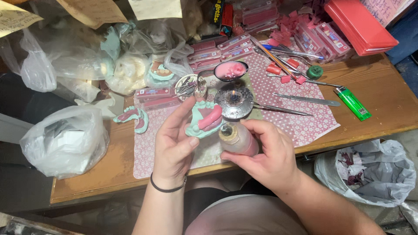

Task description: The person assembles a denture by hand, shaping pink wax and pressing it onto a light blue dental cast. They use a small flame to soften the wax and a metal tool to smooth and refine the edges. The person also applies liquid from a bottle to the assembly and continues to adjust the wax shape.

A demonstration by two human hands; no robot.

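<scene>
My left hand (174,141) holds a mint-green dental cast (201,124) with a pink wax rim on it, pinched between thumb and fingers above the table's front edge. My right hand (272,154) grips a small bottle (237,139) of pinkish liquid with a tan top, tilted toward the cast and almost touching it. Just beyond both hands stands a small round metal burner (235,101) with a tiny flame. Behind it a dark ladle (230,70) holds pink wax.
A second green cast (134,117) lies on the patterned mat (300,117) at left. Metal instruments (307,100), a green lighter (353,103), pink wax boxes (217,54) and plastic bags (65,141) crowd the wooden table (383,93). A waste bag (370,174) hangs at right.
</scene>
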